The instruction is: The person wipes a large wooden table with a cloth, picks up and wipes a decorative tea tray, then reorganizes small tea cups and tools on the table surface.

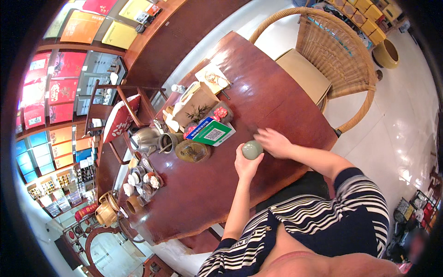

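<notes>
My left hand (247,166) grips a rounded, glossy grey-green object (252,150) above the dark red wooden table (207,180). It looks like a ceramic jar or lid; the picture does not settle which. Just to its right, my right hand (275,142) is slightly blurred, with its fingers loosely spread near the object and nothing visible in them. Beyond my hands, a green and blue stand card with a printed code (213,132) leans beside pink flowers (220,113).
A metal kettle (143,139), an open jar (168,143), a round brown-green object (192,151) and a brown paper bag (197,104) stand on the table. Small teaware (136,175) lies at the left. A wicker chair (335,55) holding a cardboard box (304,74) stands beyond the table's right edge.
</notes>
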Demonstrator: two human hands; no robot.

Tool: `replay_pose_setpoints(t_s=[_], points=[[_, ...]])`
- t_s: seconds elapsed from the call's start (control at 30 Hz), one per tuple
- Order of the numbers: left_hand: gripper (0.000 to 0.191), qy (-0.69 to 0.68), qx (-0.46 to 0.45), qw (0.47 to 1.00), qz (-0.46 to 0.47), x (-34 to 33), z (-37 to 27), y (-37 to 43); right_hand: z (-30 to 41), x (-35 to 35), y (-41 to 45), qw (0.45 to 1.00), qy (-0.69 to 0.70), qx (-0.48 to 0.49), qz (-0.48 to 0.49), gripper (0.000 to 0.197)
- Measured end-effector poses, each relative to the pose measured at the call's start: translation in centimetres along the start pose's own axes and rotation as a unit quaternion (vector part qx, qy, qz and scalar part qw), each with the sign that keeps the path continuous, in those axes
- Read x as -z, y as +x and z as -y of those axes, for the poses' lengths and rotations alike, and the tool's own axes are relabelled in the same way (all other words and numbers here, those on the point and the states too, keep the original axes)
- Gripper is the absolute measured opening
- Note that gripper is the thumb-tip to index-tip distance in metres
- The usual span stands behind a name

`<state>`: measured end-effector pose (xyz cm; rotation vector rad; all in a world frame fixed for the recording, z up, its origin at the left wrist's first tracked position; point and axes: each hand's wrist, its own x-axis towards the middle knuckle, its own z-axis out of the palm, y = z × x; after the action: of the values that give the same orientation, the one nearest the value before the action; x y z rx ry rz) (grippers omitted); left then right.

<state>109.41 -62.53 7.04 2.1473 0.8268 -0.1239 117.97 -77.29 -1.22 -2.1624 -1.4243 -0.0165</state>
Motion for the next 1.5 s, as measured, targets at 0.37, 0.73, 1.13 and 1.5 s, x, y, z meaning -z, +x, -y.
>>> replay_pose_setpoints(t_s=[0.37,0.73,1.13,1.5], points=[[0.071,-0.021,-0.067,0.994,0.086,-4.0,-3.4,2.2,-7.4,7.1,-12.6,0.889,-0.177,-0.402,-0.130,0.041],[0.071,-0.029,-0.212,0.966,0.147,-11.4,-13.1,-1.4,-11.0,7.8,-13.7,0.776,0.056,-0.619,-0.105,0.049],[0.063,-0.224,-0.167,0.954,0.110,-29.6,-35.9,-4.9,-17.0,20.6,-28.9,0.868,0.293,-0.383,0.122,0.052],[0.070,-0.225,-0.227,0.944,0.075,-39.5,-50.1,-4.6,-34.0,40.8,-43.1,0.550,0.573,-0.566,-0.221,0.018]])
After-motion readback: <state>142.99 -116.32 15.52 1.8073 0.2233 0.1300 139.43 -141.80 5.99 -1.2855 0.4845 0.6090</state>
